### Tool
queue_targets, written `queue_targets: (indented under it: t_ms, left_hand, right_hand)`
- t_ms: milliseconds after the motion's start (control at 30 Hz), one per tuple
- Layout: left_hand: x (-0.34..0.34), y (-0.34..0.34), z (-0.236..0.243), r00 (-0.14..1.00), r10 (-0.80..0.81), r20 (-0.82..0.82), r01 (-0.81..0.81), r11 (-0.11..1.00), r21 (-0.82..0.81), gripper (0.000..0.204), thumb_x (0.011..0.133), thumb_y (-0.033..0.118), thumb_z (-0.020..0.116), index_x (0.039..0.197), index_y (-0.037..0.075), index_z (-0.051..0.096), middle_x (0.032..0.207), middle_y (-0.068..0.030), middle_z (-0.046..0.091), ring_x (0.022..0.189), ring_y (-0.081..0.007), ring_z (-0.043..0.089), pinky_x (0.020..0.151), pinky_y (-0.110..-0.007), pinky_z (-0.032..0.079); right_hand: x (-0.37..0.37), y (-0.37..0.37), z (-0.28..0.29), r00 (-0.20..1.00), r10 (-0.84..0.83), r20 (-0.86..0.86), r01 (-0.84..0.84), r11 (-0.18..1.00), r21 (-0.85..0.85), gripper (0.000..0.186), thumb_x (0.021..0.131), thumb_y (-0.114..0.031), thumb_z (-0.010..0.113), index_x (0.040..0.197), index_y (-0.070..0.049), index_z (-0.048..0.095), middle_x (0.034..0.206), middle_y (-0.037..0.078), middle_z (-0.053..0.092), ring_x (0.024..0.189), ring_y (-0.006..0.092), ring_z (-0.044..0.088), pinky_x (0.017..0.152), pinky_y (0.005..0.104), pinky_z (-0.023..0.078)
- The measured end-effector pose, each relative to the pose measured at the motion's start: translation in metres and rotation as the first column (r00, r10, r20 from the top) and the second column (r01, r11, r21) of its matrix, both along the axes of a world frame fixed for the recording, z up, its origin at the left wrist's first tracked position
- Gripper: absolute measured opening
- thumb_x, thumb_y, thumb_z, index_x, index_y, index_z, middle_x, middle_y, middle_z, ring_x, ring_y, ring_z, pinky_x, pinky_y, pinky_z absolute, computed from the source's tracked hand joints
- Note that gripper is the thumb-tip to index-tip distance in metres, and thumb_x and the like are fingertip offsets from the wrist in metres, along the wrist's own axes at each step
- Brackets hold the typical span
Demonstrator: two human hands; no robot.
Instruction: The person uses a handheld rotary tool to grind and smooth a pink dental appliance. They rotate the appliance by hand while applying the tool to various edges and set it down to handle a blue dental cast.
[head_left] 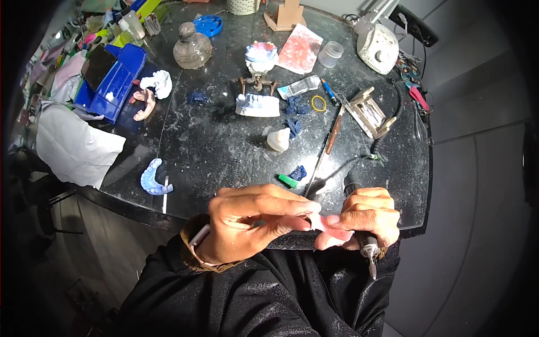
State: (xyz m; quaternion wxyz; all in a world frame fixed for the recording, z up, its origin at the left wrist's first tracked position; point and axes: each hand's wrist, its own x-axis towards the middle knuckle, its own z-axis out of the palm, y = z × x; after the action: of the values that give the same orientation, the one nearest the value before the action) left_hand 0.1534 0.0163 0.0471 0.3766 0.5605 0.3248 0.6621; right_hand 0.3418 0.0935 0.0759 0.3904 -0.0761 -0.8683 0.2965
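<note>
My left hand (pixel 241 222) is closed at the table's near edge, thumb and fingertips pinching a small pink denture base (pixel 332 235). The thumb of my right hand (pixel 370 210) presses on the other side of that pink piece. The same right hand is wrapped round a dark rotary handpiece (pixel 368 246), its metal bur (pixel 373 271) pointing down towards me, apart from the denture base. Just beyond my fingers lie a green stick (pixel 287 180) and a scrap of dark blue wax (pixel 298 172). White dust covers my black garment.
A hinged articulator with plaster casts (pixel 257 106) stands mid-table, a white lump (pixel 278 140) before it. A wood-handled wax knife (pixel 334 135) lies to the right, near a metal frame (pixel 370 115). A blue dental cast (pixel 150 178), glass lamp (pixel 192 50) and blue box (pixel 126 73) are left.
</note>
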Motion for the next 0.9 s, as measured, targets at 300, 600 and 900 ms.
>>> queue_targets:
  t_ms: [300, 600, 900]
  left_hand:
    - [0.003, 0.0, -0.004, 0.759, -0.368, 0.537, 0.496, 0.861, -0.112, 0.016, 0.078, -0.009, 0.066, 0.093, -0.004, 0.065, 0.092, -0.0166, 0.063, 0.082, -0.0164, 0.063, 0.068, -0.024, 0.054]
    - [0.001, 0.002, 0.0, 0.788, -0.375, 0.489, 0.525, 0.824, -0.214, 0.012, 0.079, -0.009, 0.064, 0.091, -0.008, 0.065, 0.088, -0.0179, 0.062, 0.077, -0.0181, 0.064, 0.063, -0.025, 0.057]
    - [0.001, 0.002, -0.002, 0.811, -0.363, 0.458, 0.503, 0.832, -0.233, 0.011, 0.079, -0.01, 0.063, 0.089, -0.008, 0.064, 0.087, -0.0181, 0.062, 0.073, -0.0192, 0.065, 0.061, -0.026, 0.056]
  right_hand:
    - [-0.003, 0.001, -0.006, 0.999, -0.017, -0.033, 0.018, 0.999, 0.035, 0.049, 0.05, -0.042, 0.085, 0.069, -0.007, 0.056, 0.054, -0.003, 0.054, 0.043, 0.0111, 0.052, 0.039, 0.0244, 0.035]
    - [-0.004, 0.002, -0.01, 0.957, -0.089, 0.274, 0.066, 0.994, 0.09, 0.045, 0.062, -0.044, 0.074, 0.069, -0.009, 0.047, 0.06, 0.001, 0.046, 0.047, 0.0179, 0.052, 0.043, 0.0303, 0.04]
    - [-0.002, 0.004, -0.012, 0.945, -0.068, 0.32, 0.025, 0.99, 0.138, 0.045, 0.062, -0.045, 0.072, 0.068, -0.009, 0.046, 0.062, 0.002, 0.045, 0.047, 0.0181, 0.051, 0.043, 0.0309, 0.04]
